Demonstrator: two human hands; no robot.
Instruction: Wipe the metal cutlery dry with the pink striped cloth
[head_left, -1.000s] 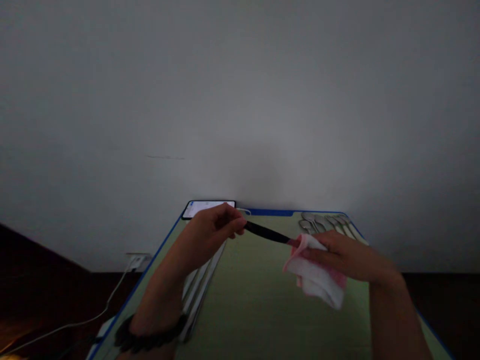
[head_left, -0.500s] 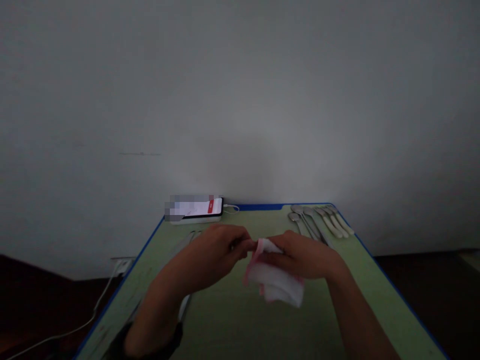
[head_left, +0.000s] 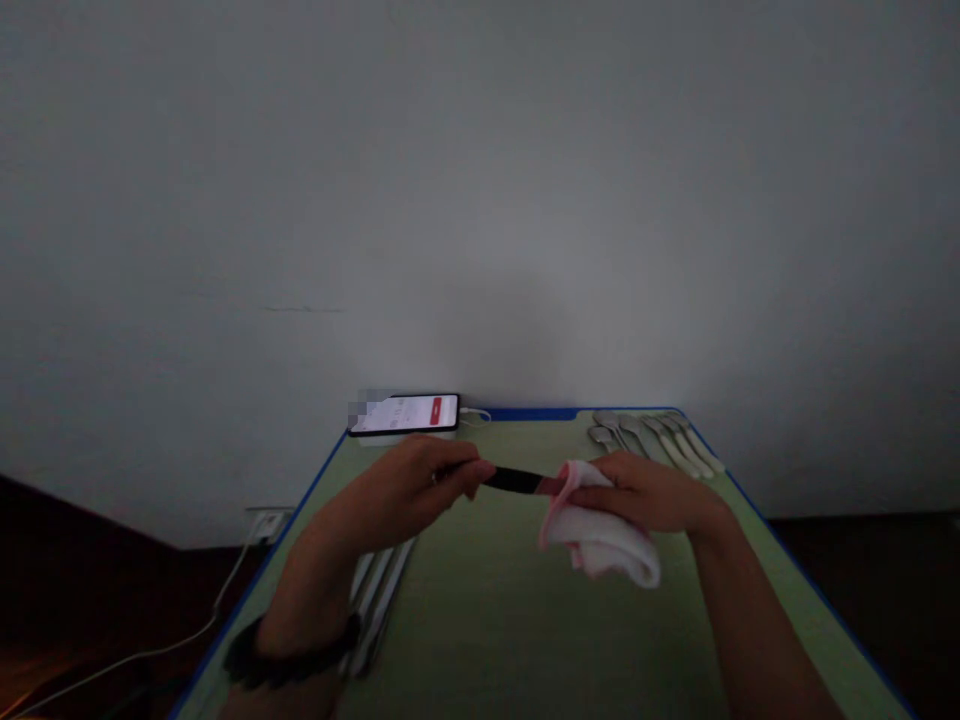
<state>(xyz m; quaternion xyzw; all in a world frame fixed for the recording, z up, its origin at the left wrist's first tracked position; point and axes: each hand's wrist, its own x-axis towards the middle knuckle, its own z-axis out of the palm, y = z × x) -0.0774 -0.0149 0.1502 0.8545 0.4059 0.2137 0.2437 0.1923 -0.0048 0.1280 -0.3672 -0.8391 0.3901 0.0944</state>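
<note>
My left hand (head_left: 420,490) pinches one end of a knife (head_left: 514,480), whose smooth dark flat middle shows above the table. The far end of the knife runs into a white cloth with pink edging (head_left: 604,535). My right hand (head_left: 645,492) is closed around that cloth, its loose folds hanging below the fingers. Cloth and fingers hide the knife's right end. Beneath my left forearm lie several long silver pieces of cutlery (head_left: 382,595), partly covered by the arm.
Several spoons (head_left: 634,428) and light-handled forks (head_left: 679,450) lie at the back right of the green table (head_left: 517,640). A phone (head_left: 405,413) with a plugged-in cable rests on a white box at the back left. A wall stands right behind.
My hands have moved apart, the right one sliding rightward with the cloth, so the knife's middle now shows between them. The view has shifted slightly.
</note>
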